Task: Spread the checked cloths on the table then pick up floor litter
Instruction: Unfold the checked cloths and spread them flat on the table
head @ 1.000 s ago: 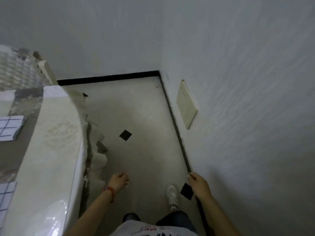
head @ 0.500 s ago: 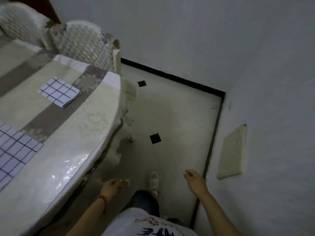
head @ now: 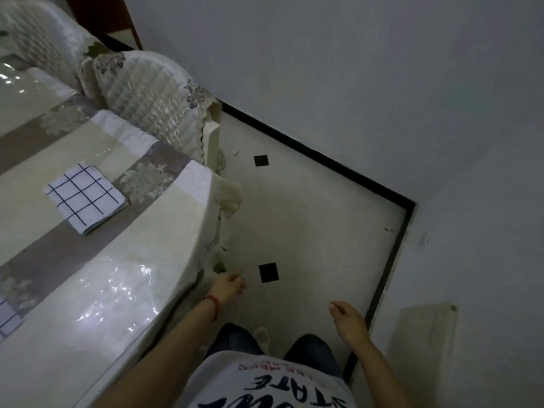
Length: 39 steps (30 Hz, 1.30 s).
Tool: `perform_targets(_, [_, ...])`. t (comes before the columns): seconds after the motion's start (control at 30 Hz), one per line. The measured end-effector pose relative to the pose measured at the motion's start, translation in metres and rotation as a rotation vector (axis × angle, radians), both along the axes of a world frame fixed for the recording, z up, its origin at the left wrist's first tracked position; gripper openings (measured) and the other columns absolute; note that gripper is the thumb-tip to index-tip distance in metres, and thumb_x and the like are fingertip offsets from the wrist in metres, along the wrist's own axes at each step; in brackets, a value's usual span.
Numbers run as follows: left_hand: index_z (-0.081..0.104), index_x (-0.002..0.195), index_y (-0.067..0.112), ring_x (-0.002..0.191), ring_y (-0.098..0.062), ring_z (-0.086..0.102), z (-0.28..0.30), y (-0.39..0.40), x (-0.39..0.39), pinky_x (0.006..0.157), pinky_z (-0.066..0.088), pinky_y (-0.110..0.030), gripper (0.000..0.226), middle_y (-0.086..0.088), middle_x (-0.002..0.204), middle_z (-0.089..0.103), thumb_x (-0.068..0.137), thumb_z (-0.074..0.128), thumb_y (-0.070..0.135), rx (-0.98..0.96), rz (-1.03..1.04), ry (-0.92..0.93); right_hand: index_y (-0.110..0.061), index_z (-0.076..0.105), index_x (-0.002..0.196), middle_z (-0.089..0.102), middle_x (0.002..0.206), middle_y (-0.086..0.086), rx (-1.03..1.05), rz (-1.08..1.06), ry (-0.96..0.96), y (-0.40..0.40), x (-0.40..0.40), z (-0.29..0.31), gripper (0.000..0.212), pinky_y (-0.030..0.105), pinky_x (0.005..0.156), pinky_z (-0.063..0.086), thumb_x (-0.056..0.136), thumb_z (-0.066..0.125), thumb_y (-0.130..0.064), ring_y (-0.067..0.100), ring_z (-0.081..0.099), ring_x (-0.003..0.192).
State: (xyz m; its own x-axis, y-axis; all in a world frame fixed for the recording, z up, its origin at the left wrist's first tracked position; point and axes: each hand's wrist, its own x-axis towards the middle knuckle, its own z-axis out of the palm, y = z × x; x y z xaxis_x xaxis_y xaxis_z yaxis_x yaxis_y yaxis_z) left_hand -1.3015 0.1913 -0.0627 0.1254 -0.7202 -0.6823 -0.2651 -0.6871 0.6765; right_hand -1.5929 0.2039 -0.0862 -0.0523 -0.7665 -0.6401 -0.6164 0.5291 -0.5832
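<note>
A folded white cloth with dark checks (head: pixel 85 198) lies on the table (head: pixel 153 248) near its right end. A corner of a second checked cloth (head: pixel 8 316) shows at the left edge. Small specks of litter lie on the pale floor, one by the chair leg (head: pixel 236 153) and one near the black skirting (head: pixel 388 230). My left hand (head: pixel 228 290) hangs beside the table edge with its fingers curled together; whether it holds anything is hidden. My right hand (head: pixel 348 319) hangs over the floor near the wall, fingers relaxed and holding nothing.
The table carries a cream and grey cloth under glossy plastic. Two chairs with quilted covers (head: pixel 153 98) stand at its far side. The floor strip (head: pixel 309 219) runs between table and white wall (head: pixel 441 113). A cream panel (head: pixel 426 348) leans on the wall.
The view has swung left, bringing more of the table, the folded cloth and the chairs into sight. Both hands still hang low, and the right hand has moved away from the skirting.
</note>
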Motion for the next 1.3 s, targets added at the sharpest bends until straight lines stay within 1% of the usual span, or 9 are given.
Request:
perform_targets(0.17, [0.06,0.086,0.007,0.083,-0.02,0.057,0.011,-0.066,0.0,0.08,0.044,-0.029,0.022,-0.009,0.087,0.061,0.096,0.044,0.02,-0.062,0.073,0.015,-0.009,0.047,0.133,0.052,0.135,0.01,0.027,0.116,-0.005,-0.07,0.01,0.004,0.04,0.031,0.105,0.038,0.098,0.041,-0.028,0.024,0.052,0.118])
perform_targets(0.3, [0.06,0.083,0.01,0.082,-0.019,0.057,0.003,-0.08,0.005,0.085,0.046,-0.034,0.023,-0.008,0.086,0.061,0.096,0.044,0.021,-0.036,0.147,-0.006,-0.009,0.048,0.132,0.054,0.133,0.009,0.026,0.267,-0.037,-0.144,0.036,0.009,0.04,0.03,0.104,0.039,0.097,0.041,-0.028,0.023,0.052,0.117])
perform_targets(0.43, [0.06,0.079,0.02,0.079,-0.017,0.058,0.001,-0.08,0.001,0.09,0.048,-0.039,0.019,-0.003,0.081,0.062,0.094,0.048,0.018,-0.03,0.245,-0.008,-0.009,0.056,0.124,0.06,0.124,0.009,-0.018,0.482,-0.095,-0.22,0.08,0.026,0.038,0.019,0.084,0.04,0.097,0.043,-0.031,0.017,0.055,0.105])
perform_targets(0.53, [0.059,0.074,0.032,0.072,-0.007,0.059,0.012,-0.083,-0.001,0.082,0.051,-0.031,0.024,0.009,0.076,0.061,0.093,0.051,0.018,-0.065,0.358,0.027,-0.021,0.061,0.111,0.061,0.109,-0.003,-0.055,0.64,-0.178,-0.267,0.125,0.05,0.026,0.006,0.066,0.036,0.096,0.044,-0.033,0.003,0.054,0.086])
perform_targets(0.63, [0.061,0.079,0.031,0.064,0.001,0.062,0.031,-0.087,0.001,0.064,0.05,-0.015,0.022,0.01,0.076,0.064,0.093,0.051,0.018,-0.109,0.545,0.079,-0.027,0.06,0.105,0.06,0.099,-0.009,-0.142,0.789,-0.24,-0.298,0.177,0.075,0.018,0.001,0.061,0.038,0.095,0.046,-0.032,-0.006,0.052,0.081])
perform_targets(0.8, [0.062,0.102,0.006,0.05,0.004,0.059,0.062,-0.082,0.029,0.053,0.047,-0.013,0.018,-0.001,0.074,0.064,0.094,0.046,0.007,-0.24,0.956,0.124,-0.034,0.06,0.102,0.057,0.088,-0.029,-0.243,0.993,-0.403,-0.299,0.261,0.104,0.014,-0.002,0.064,0.04,0.094,0.049,-0.029,-0.018,0.053,0.08])
perform_targets(0.97, [0.064,0.102,0.006,0.069,-0.012,0.063,0.076,-0.055,0.087,0.063,0.05,-0.018,0.02,-0.006,0.082,0.066,0.093,0.047,0.01,-0.271,1.208,-0.063,-0.019,0.064,0.107,0.063,0.095,-0.01,-0.222,1.149,-0.448,-0.273,0.337,0.1,0.02,0.006,0.069,0.043,0.093,0.051,-0.026,0.01,0.06,0.091])
perform_targets(1.13, [0.065,0.094,0.016,0.079,-0.014,0.062,0.069,-0.035,0.149,0.071,0.047,-0.02,0.014,-0.006,0.09,0.068,0.089,0.053,0.012,-0.258,1.325,-0.225,-0.018,0.064,0.109,0.062,0.096,-0.007,-0.226,1.214,-0.406,-0.246,0.399,0.092,0.023,0.01,0.069,0.038,0.093,0.05,-0.027,0.01,0.056,0.092])
perform_targets(1.3, [0.061,0.113,0.008,0.098,-0.017,0.059,0.055,-0.039,0.207,0.088,0.042,-0.023,0.027,-0.012,0.117,0.061,0.087,0.056,0.014,-0.153,1.378,-0.466,-0.014,0.059,0.117,0.062,0.115,0.003,-0.281,1.255,-0.346,-0.232,0.454,0.083,0.029,0.023,0.081,0.039,0.093,0.047,-0.026,0.012,0.055,0.098])
